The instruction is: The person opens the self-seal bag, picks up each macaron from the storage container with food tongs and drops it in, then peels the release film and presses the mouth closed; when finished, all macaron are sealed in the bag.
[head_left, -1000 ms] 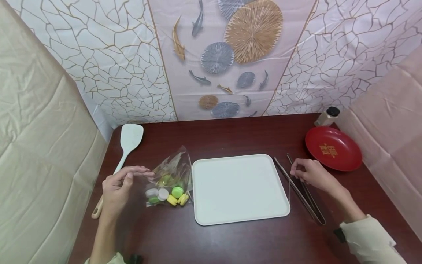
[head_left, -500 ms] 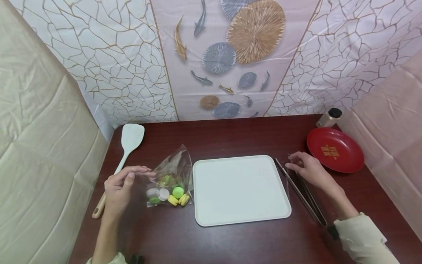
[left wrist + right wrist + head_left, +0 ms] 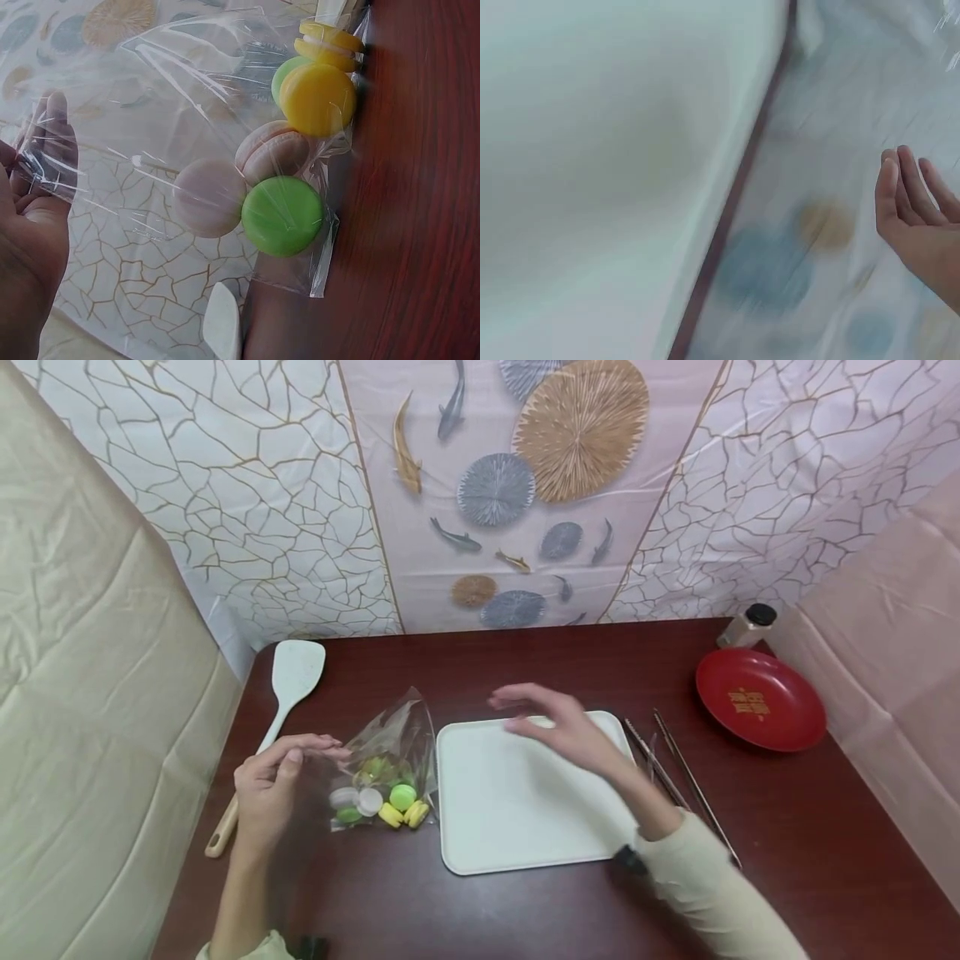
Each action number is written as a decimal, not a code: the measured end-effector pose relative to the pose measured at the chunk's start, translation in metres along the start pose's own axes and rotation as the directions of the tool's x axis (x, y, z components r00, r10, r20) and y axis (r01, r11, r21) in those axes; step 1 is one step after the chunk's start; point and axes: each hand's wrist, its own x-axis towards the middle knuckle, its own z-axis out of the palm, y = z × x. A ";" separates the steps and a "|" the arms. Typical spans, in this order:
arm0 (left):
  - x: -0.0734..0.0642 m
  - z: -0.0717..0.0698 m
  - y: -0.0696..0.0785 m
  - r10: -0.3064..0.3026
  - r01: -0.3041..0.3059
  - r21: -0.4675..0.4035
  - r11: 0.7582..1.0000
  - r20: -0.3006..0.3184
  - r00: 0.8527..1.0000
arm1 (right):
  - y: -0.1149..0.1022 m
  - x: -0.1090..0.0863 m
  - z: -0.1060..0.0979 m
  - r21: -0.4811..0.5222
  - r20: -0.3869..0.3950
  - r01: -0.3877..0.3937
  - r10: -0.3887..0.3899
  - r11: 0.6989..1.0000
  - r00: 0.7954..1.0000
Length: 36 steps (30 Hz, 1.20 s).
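My left hand (image 3: 270, 785) is left of a clear plastic bag (image 3: 401, 727) of macarons, fingers reaching toward its edge. In the left wrist view, shiny plastic overlaps the fingers of this hand (image 3: 49, 165); whether they touch it is unclear. Green, yellow and pale purple macarons (image 3: 281, 216) lie low in the bag. My right hand (image 3: 562, 727), slightly blurred, is above the far part of a white tray (image 3: 480, 827), with loosely bent fingers and nothing visible in them. The right wrist view shows the same hand (image 3: 919, 217) beyond the tray's edge (image 3: 727, 165).
A white spatula (image 3: 298, 672) with a wooden handle lies at the left. Metal tongs (image 3: 686, 764) lie right of the tray, partly behind my right forearm. A red plate (image 3: 761, 700) and a black-capped jar (image 3: 747, 625) are at the far right. Patterned cloth hangs behind the table.
My right hand has moved left from beside the tongs to above the tray; the tongs stay on the table. My left hand and the bag have hardly moved.
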 end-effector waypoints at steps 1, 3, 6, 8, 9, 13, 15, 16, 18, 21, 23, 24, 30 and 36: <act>0.000 0.000 0.000 0.000 0.000 0.001 1.000 -0.006 1.000 | -0.008 0.010 0.014 0.045 0.028 0.012 -0.014 0.999 1.000; 0.000 0.000 -0.001 0.002 -0.002 -0.003 1.000 -0.022 1.000 | -0.020 0.028 0.037 0.124 0.057 0.010 -0.017 0.992 0.998; 0.001 -0.001 -0.002 -0.004 0.002 -0.044 0.999 -0.047 0.999 | -0.026 0.051 0.063 0.251 0.074 -0.050 0.032 0.967 0.997; 0.001 -0.001 -0.003 -0.009 0.004 -0.076 0.997 -0.057 0.998 | -0.026 0.060 0.073 0.323 0.076 -0.085 0.063 0.943 0.995; 0.001 -0.002 -0.003 -0.009 0.004 -0.091 0.996 -0.058 0.998 | -0.026 0.063 0.077 0.344 0.073 -0.087 0.065 0.935 0.995; 0.000 -0.004 -0.005 -0.002 -0.003 -0.111 0.994 -0.043 0.999 | -0.025 0.064 0.082 0.335 0.057 0.005 -0.026 0.942 0.998; 0.000 -0.006 -0.006 0.007 -0.011 -0.132 0.991 -0.025 1.000 | -0.024 0.062 0.083 0.328 0.043 0.069 -0.088 0.942 0.995; 0.000 -0.007 -0.006 0.013 -0.015 -0.146 0.989 -0.018 1.000 | -0.023 0.061 0.084 0.325 0.037 0.095 -0.113 0.941 0.993; 0.000 -0.008 -0.007 0.019 -0.020 -0.166 0.986 -0.006 1.000 | -0.022 0.059 0.085 0.307 0.013 0.136 -0.147 0.942 0.989; -0.001 -0.011 -0.008 0.021 -0.021 -0.155 0.988 -0.001 1.000 | -0.020 0.055 0.087 0.280 -0.041 0.177 -0.173 0.943 0.984; -0.002 -0.012 -0.008 0.002 -0.003 -0.113 0.994 -0.010 1.000 | -0.016 0.053 0.088 0.261 -0.078 0.221 -0.208 0.940 0.975; -0.003 -0.013 -0.008 -0.007 0.005 -0.079 0.997 -0.016 1.000 | -0.014 0.052 0.089 0.252 -0.096 0.246 -0.229 0.936 0.969; -0.005 -0.017 -0.008 -0.009 0.014 0.151 0.988 -0.035 0.999 | -0.004 0.050 0.093 0.245 -0.153 0.386 -0.358 0.889 0.921; -0.003 -0.029 -0.006 0.012 -0.030 0.179 0.983 0.104 0.995 | 0.003 0.050 0.090 0.301 -0.111 0.437 -0.424 0.847 0.899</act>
